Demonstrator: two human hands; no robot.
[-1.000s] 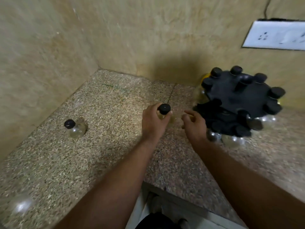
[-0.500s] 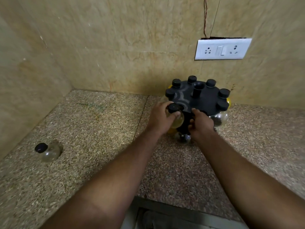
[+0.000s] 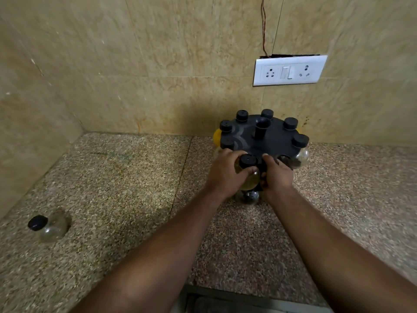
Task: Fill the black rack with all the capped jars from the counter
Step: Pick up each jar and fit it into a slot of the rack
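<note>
A clear jar point(image 3: 52, 229) with a black cap is seen alone at the far left of the speckled counter point(image 3: 126, 199), well apart from everything else. Further right, a second capped jar point(image 3: 248, 175) is gripped by the left hand point(image 3: 225, 175) at the near edge of the black rack point(image 3: 268, 138). The right hand point(image 3: 277, 177) is closed against the rack's front just beside that jar, though what its fingers grip cannot be told.

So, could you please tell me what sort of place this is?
Most likely a home kitchen corner: a speckled stone counter against tiled walls, a switch and socket plate above it, and a black rack of capped jars.
</note>
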